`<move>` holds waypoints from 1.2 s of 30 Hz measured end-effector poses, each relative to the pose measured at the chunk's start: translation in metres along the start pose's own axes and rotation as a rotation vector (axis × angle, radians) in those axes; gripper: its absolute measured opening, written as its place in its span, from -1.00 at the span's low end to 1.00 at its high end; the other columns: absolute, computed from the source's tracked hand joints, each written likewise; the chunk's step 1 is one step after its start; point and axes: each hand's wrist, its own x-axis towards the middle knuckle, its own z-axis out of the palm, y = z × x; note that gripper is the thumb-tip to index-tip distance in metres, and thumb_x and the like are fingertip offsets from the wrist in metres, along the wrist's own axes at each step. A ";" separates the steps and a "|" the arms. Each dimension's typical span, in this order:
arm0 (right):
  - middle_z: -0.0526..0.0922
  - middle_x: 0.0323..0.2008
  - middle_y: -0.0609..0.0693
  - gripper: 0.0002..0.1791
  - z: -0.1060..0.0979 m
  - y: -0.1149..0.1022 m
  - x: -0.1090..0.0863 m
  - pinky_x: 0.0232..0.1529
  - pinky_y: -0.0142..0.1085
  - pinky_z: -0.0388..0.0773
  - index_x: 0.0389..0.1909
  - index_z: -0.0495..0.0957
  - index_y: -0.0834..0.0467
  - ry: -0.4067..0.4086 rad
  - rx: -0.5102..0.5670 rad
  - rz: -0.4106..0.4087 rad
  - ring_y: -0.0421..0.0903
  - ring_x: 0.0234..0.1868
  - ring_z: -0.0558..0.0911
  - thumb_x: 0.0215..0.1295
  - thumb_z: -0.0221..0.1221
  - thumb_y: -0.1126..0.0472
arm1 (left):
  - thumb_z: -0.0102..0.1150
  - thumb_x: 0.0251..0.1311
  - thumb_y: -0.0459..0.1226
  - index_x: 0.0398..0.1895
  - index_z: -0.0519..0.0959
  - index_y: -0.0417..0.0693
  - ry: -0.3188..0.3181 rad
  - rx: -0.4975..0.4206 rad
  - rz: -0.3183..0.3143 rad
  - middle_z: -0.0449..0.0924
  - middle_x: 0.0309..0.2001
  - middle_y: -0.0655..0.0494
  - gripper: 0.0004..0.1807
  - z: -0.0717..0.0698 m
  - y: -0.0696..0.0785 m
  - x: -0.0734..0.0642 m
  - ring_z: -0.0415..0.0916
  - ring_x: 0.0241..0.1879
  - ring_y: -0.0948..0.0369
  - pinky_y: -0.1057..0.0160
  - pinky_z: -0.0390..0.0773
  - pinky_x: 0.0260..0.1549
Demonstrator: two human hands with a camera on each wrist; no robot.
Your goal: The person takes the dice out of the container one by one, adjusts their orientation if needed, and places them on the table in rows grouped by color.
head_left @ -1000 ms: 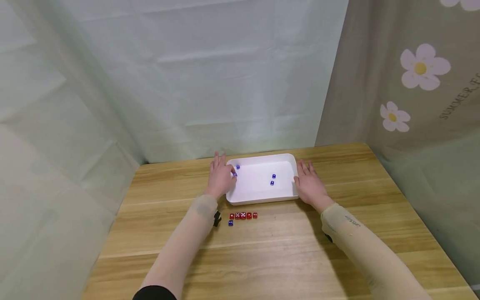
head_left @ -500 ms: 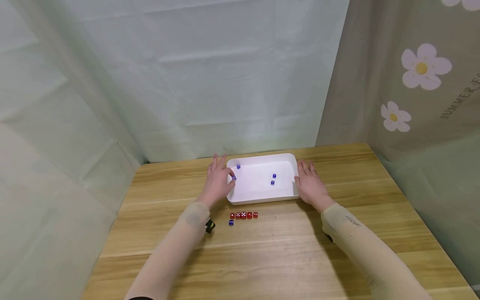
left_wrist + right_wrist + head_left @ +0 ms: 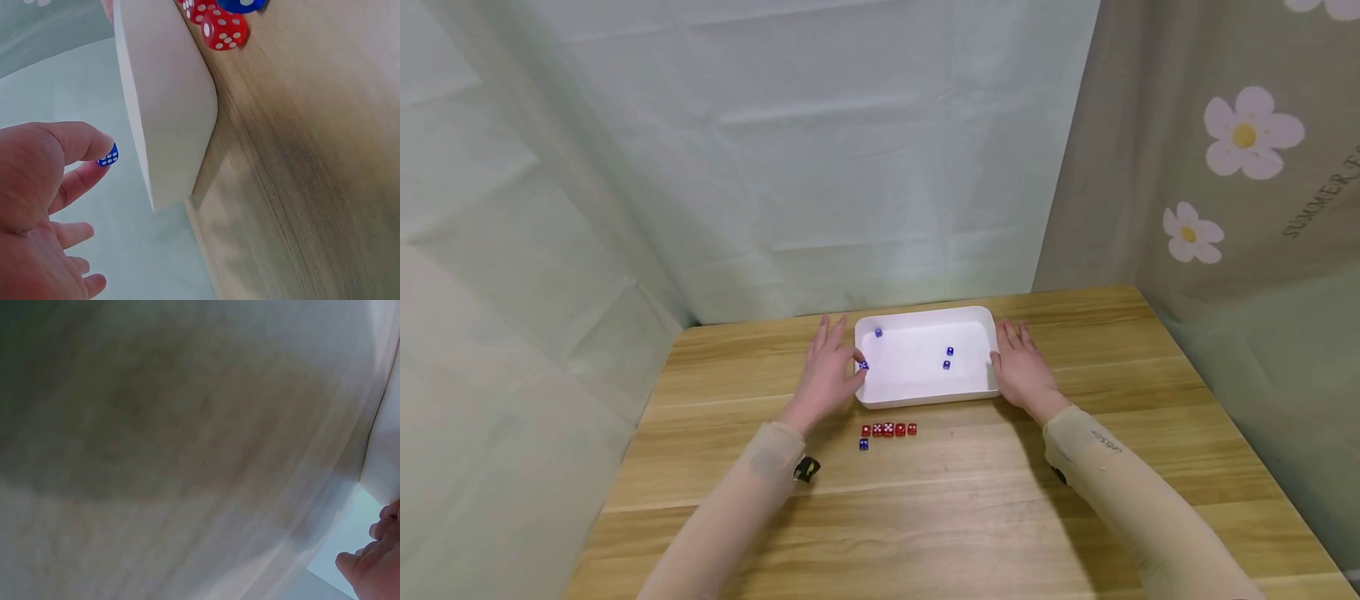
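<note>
When twelve o'clock is set toward the cloth backdrop [image 3: 865,167], your left hand [image 3: 826,373] lies at nine o'clock of the white tray [image 3: 902,379], thumb and index finger grasping the pinched die [image 3: 863,365], a blue one, at the tray's rim; the left-wrist view shows that die apart from the wall, your other fingers extended and holding nothing. At three o'clock, your right hand [image 3: 1021,367] rests along the tray's end with fingers straight, gripping nothing visible; whether its thumb presses the rim you cannot tell. Within the tray, one blue die [image 3: 878,332] sits toward ten o'clock and two blue dice [image 3: 950,351] lie toward three. Outside, between six and seven o'clock, note the row of five red dice [image 3: 889,429] on the wooden table [image 3: 970,500], with a lone blue die [image 3: 863,444] just below its leftmost member. For sound handling, pinch opposite faces lightly, carry the die well above the rim, pass your wrist wide of the row, and let your right hand steady the tray without tilting it.
</note>
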 end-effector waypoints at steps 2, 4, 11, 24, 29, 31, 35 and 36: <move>-0.09 0.67 0.41 -0.30 0.000 0.000 0.000 0.66 0.14 -0.15 0.65 -0.11 0.47 0.000 -0.004 -0.002 0.44 0.66 -0.15 0.75 -0.24 0.11 | 0.49 0.25 -0.24 -0.26 0.73 -0.02 -0.003 -0.006 -0.002 -0.04 0.72 -0.16 -0.89 -0.001 0.000 -0.003 -0.42 0.70 -0.20 -0.39 -0.16 0.56; -0.10 0.67 0.41 -0.30 0.000 0.001 0.000 0.66 0.14 -0.16 0.65 -0.12 0.47 -0.002 -0.004 -0.002 0.45 0.66 -0.15 0.75 -0.24 0.11 | 0.49 0.26 -0.24 -0.25 0.72 0.00 -0.004 -0.012 0.001 -0.06 0.72 -0.15 -0.90 -0.003 0.001 -0.006 -0.41 0.70 -0.21 -0.39 -0.18 0.57; -0.11 0.67 0.41 -0.30 0.000 0.002 0.000 0.66 0.15 -0.16 0.65 -0.12 0.46 -0.001 0.003 0.001 0.44 0.66 -0.16 0.74 -0.24 0.11 | 0.50 0.23 -0.26 -0.27 0.70 0.02 0.022 -0.033 0.053 -0.03 0.71 -0.16 -0.88 -0.009 0.003 -0.018 -0.37 0.70 -0.22 -0.43 -0.15 0.55; -0.10 0.67 0.43 -0.29 -0.001 0.001 0.001 0.66 0.14 -0.16 0.65 -0.11 0.48 -0.001 -0.010 -0.005 0.45 0.66 -0.16 0.74 -0.24 0.11 | 0.53 0.19 -0.28 -0.26 0.70 0.03 0.003 -0.048 0.092 0.00 0.70 -0.17 -0.85 -0.016 0.004 -0.044 -0.37 0.70 -0.22 -0.48 -0.10 0.51; -0.10 0.67 0.43 -0.29 -0.003 0.001 0.001 0.66 0.14 -0.16 0.65 -0.11 0.48 0.000 -0.015 -0.007 0.45 0.66 -0.15 0.74 -0.26 0.10 | 0.55 0.19 -0.27 -0.23 0.70 0.05 -0.021 -0.045 0.108 0.00 0.70 -0.19 -0.83 -0.015 0.004 -0.052 -0.32 0.69 -0.26 -0.52 -0.07 0.48; -0.10 0.67 0.42 -0.29 -0.003 0.001 0.001 0.66 0.14 -0.16 0.65 -0.12 0.48 -0.002 -0.017 -0.006 0.44 0.66 -0.15 0.75 -0.26 0.10 | 0.55 0.18 -0.28 -0.23 0.70 0.05 -0.037 -0.045 0.111 0.00 0.70 -0.18 -0.82 -0.014 0.004 -0.055 -0.31 0.69 -0.27 -0.52 -0.07 0.47; -0.10 0.67 0.42 -0.29 -0.004 0.001 0.000 0.66 0.14 -0.16 0.65 -0.11 0.47 -0.005 -0.014 -0.003 0.44 0.67 -0.15 0.75 -0.26 0.10 | 0.57 0.17 -0.28 -0.23 0.71 0.06 -0.064 -0.044 0.123 0.02 0.69 -0.18 -0.81 -0.013 0.006 -0.062 -0.34 0.69 -0.24 -0.49 -0.11 0.49; -0.10 0.67 0.43 -0.29 -0.004 0.001 0.000 0.66 0.14 -0.16 0.65 -0.11 0.47 -0.005 -0.014 -0.002 0.44 0.67 -0.16 0.75 -0.26 0.10 | 0.56 0.18 -0.27 -0.22 0.71 0.07 -0.071 -0.042 0.129 0.02 0.69 -0.17 -0.81 -0.013 0.007 -0.064 -0.34 0.69 -0.23 -0.48 -0.11 0.49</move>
